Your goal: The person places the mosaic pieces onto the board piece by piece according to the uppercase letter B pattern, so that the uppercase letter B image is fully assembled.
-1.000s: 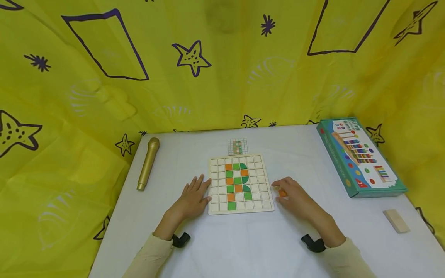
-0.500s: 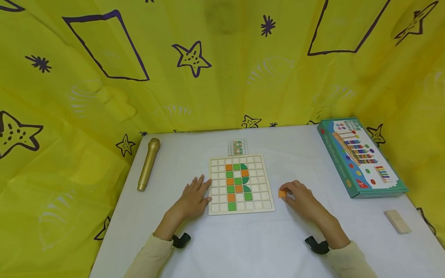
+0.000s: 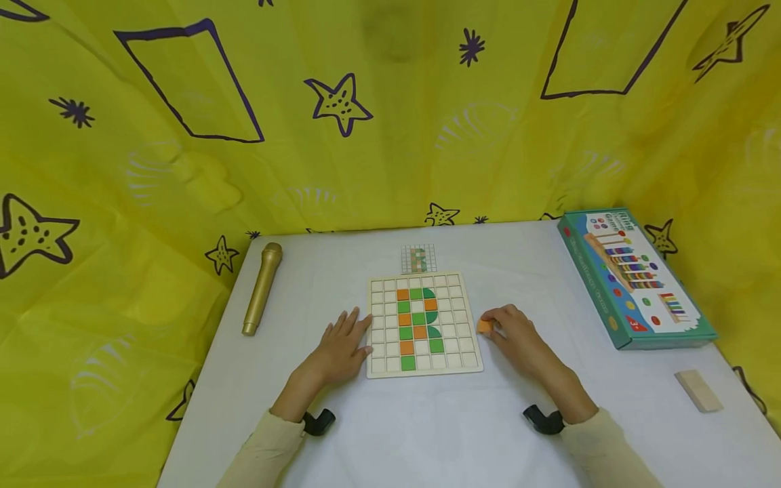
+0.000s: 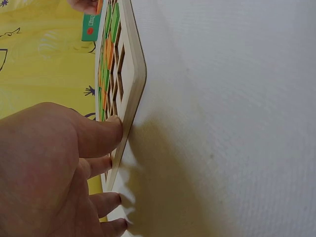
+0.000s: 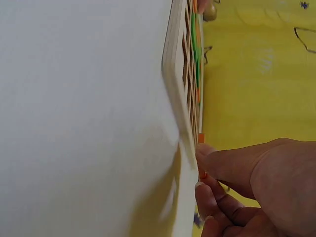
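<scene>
A wooden grid board (image 3: 383,364) lies on the white table, with green and orange tiles set in an R shape. My left hand (image 3: 339,350) rests at its left edge, fingers spread; in the left wrist view the thumb (image 4: 101,138) touches the board's rim. Beside the right edge, my right hand (image 3: 517,339) pinches an orange square tile (image 3: 485,327) between thumb and fingers. The right wrist view shows that orange tile (image 5: 201,138) mostly covered by the thumb. Behind the board lies a small pattern card (image 3: 418,258) printed with the same figure.
A gold microphone (image 3: 263,289) lies at the left of the table. On the right are a green game box (image 3: 637,278) and a small pale wooden block (image 3: 698,390). A yellow patterned cloth (image 3: 390,156) hangs behind the table.
My right hand first drew back to the right from the board with the orange tile, then came left again to its right edge. My left hand has stayed in place.
</scene>
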### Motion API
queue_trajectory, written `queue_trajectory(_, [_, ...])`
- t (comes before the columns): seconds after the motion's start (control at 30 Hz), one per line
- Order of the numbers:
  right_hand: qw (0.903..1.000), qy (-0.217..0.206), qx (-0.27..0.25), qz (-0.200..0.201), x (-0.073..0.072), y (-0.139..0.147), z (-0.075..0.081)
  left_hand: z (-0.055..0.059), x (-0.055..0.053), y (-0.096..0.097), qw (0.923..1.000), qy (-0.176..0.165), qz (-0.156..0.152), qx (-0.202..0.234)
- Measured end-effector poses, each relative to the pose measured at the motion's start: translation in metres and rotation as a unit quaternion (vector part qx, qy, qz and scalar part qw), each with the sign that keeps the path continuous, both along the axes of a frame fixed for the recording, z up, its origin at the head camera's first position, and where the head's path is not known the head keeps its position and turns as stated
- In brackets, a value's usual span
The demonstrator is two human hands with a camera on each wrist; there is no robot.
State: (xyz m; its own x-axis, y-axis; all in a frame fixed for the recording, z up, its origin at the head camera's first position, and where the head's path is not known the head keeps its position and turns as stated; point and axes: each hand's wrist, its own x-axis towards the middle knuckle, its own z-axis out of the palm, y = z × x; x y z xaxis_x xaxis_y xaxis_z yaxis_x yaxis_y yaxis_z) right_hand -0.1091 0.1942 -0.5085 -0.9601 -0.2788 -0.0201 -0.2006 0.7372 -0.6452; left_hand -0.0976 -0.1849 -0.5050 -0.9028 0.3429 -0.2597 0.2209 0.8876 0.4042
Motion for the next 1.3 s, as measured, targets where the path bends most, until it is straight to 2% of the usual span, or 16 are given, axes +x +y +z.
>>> queue_trajectory(0.3, [0.9980,-0.015,-0.003,0.061,0.014,-0.051,0.004,-0.002,-0.003,-0.001,1.0000,0.002,-0.003,-0.005])
queue_trajectory(0.47, [0.9961,-0.004,-0.002,0.088,0.022,-0.076,0.000,-0.002,-0.002,-0.001,1.0000,0.001,-0.002,0.005])
queue_trajectory(0.6, [0.9941,0.023,0.009,0.106,0.028,-0.088,-0.005,-0.003,-0.001,-0.001,0.9999,0.003,-0.002,0.015])
queue_trajectory(0.87, [0.9876,0.079,0.021,0.134,0.036,-0.095,-0.005,-0.002,-0.002,0.000,1.0000,0.000,0.000,-0.002])
queue_trajectory(1.1, [0.9881,0.072,0.023,0.134,0.039,-0.093,-0.004,-0.002,-0.002,0.001,1.0000,0.001,-0.001,-0.005])
queue_trajectory(1.3, [0.9863,0.089,0.016,0.137,0.041,-0.088,-0.005,-0.002,-0.001,0.000,1.0000,-0.001,0.000,-0.004])
